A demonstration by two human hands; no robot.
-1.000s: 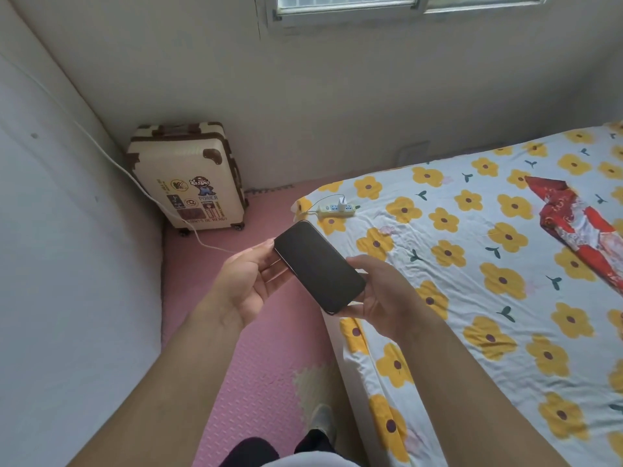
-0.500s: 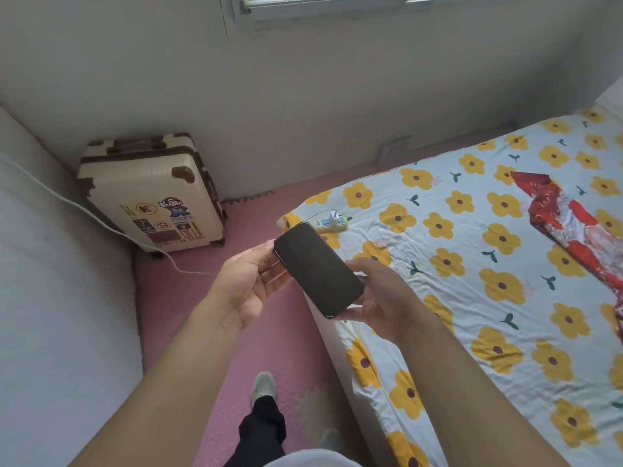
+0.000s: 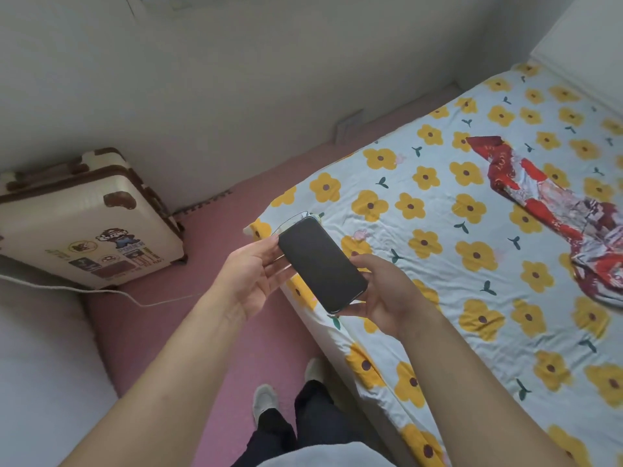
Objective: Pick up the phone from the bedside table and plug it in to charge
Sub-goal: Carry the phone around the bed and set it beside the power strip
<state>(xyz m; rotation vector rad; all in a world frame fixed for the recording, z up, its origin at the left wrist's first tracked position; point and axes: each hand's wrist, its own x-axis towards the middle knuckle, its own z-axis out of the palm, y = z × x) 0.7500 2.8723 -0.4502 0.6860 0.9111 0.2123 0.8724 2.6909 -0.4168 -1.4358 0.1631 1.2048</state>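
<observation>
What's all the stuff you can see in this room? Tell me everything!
phone: one, black, held between both hands at the bed's corner
suitcase: one, cream with brown trim and stickers, on the floor by the wall
cable: one, white, trailing across the floor by the suitcase
floor mat: pink, between wall and bed
bed sheet: one, white with yellow flowers, covering the bed
cloth: one, red patterned, crumpled on the sheet
shoes: two, pale, on the floor mat
left hand: straight fingers touch the phone's left edge
right hand: grips the phone's near end
</observation>
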